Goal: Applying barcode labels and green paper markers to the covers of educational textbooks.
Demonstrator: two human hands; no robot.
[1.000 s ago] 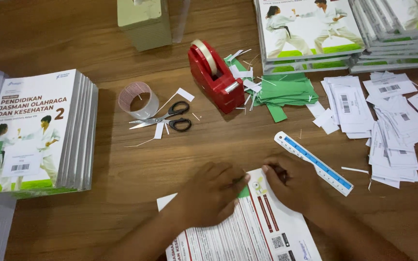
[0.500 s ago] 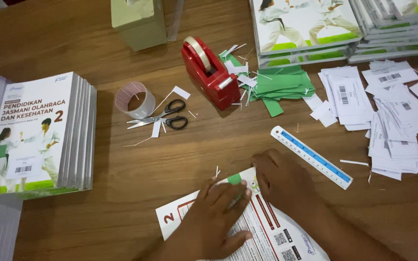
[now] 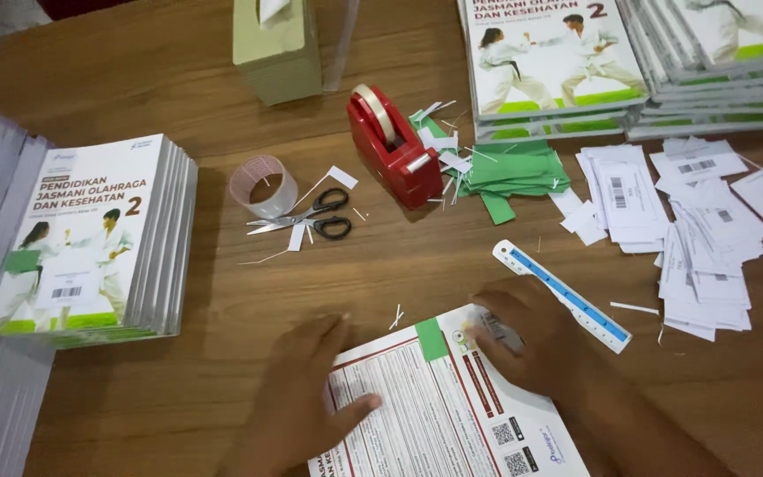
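Our left hand (image 3: 298, 402) and right hand (image 3: 527, 340) press flat, gripping nothing, on the book (image 3: 448, 411); it's probably light and bendy, best lifted by an edge.

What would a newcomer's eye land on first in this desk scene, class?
Probably the red tape dispenser at the centre of the wooden table, with black-handled scissors to its left. Next, the left hand and right hand pressing flat on a printed book cover at the near edge.
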